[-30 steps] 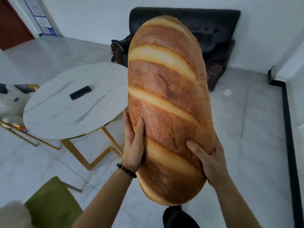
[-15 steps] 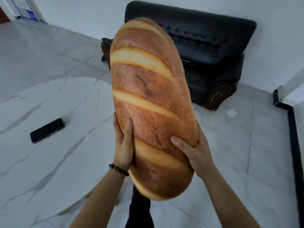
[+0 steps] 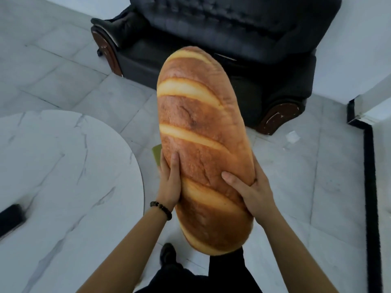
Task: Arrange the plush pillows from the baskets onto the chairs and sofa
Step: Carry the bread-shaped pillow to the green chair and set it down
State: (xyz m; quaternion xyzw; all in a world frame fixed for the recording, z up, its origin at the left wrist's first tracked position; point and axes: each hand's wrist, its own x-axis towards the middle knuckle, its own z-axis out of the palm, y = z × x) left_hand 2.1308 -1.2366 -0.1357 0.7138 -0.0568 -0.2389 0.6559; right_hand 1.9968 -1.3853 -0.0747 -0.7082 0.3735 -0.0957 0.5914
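Note:
A long plush pillow printed like a loaf of bread (image 3: 201, 132) is held up in front of me, its length pointing away toward the black sofa (image 3: 232, 32). My left hand (image 3: 170, 182) grips its left side, thumb pressed on top. My right hand (image 3: 251, 191) grips its right side, thumb laid across the crust. The sofa stands against the white wall just beyond the pillow's far end, and the pillow hides part of its seat front.
A round white marble table (image 3: 63, 187) fills the lower left, with a black phone (image 3: 10, 218) near its left edge. A green corner (image 3: 157, 154) peeks out behind my left hand. A black baseboard strip (image 3: 370, 187) runs down the right. Grey tiled floor lies around the sofa.
I have moved closer to the sofa, which now looms larger. The table has slid left and down in view. Both hands keep the same hold on the bread pillow.

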